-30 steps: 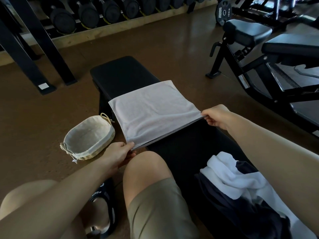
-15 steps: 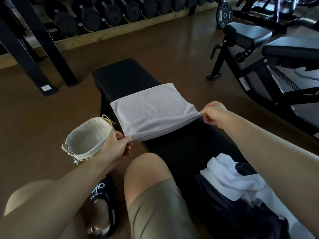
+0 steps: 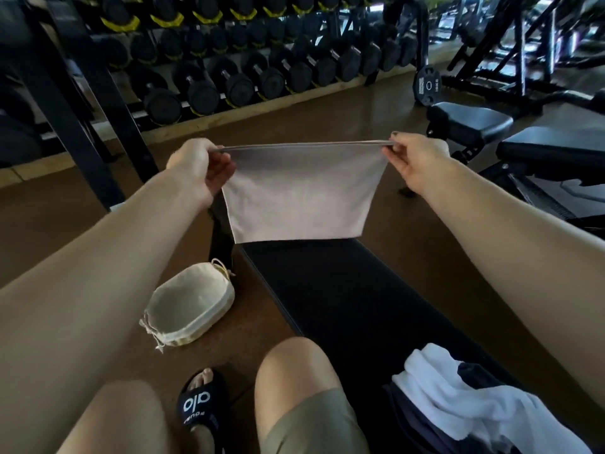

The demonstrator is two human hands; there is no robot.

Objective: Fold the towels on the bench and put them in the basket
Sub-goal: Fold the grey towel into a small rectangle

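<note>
A folded grey towel (image 3: pixel 299 198) hangs in the air above the black bench (image 3: pixel 340 296), its lower edge at the bench pad. My left hand (image 3: pixel 199 168) pinches its upper left corner and my right hand (image 3: pixel 415 158) pinches the upper right corner, stretching the top edge taut. A small cloth-lined basket (image 3: pixel 190 309) stands on the floor left of the bench, with nothing visible in it. A white towel (image 3: pixel 458 391) and a dark towel (image 3: pixel 425 424) lie heaped on the bench's near right end.
My knee (image 3: pixel 291 365) and sandalled foot (image 3: pixel 199 404) are near the basket. A black rack leg (image 3: pixel 75 119) stands on the left. Dumbbell racks (image 3: pixel 229 77) line the back. Another bench and machines (image 3: pixel 523 149) fill the right.
Both hands lifted the grey towel's near edge off the bench and raised it up and forward, so the towel now hangs from its top edge. The view tilted upward.
</note>
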